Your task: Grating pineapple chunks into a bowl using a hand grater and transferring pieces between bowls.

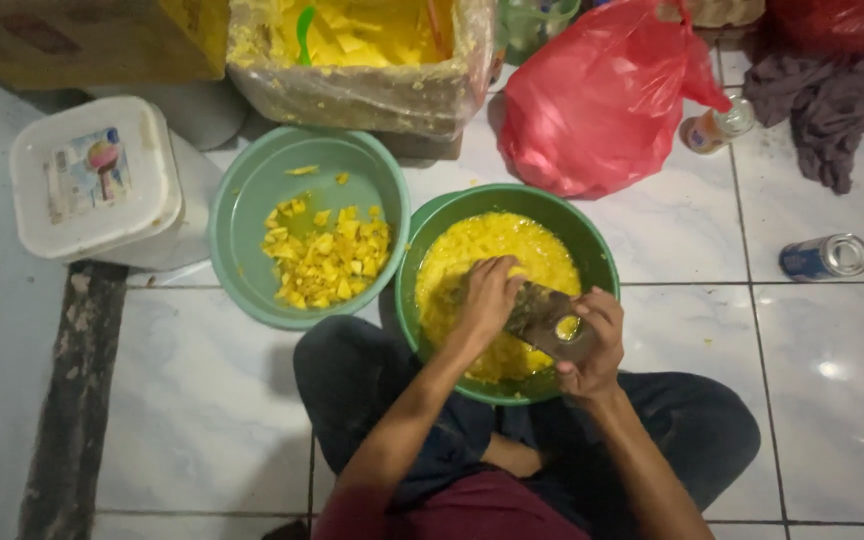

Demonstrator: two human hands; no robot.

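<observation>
I sit cross-legged on a tiled floor with a green bowl [592, 250] of grated yellow mash [497, 245] between my knees. My right hand [592, 345] grips a metal grater [542, 315] tilted over the bowl. My left hand [487, 295] presses down on the grater's upper face with curled fingers; whatever piece it holds is hidden under the fingers. To the left stands a paler green bowl [252, 190] holding yellow cubed chunks [330, 255].
A white lidded tub [92, 180] sits at far left. A plastic-lined box of yellow pieces [352, 60] stands behind the bowls, a red plastic bag [602, 100] beside it. A small bottle [717, 125], a dark cloth [832, 95] and a tipped can [825, 257] lie at right.
</observation>
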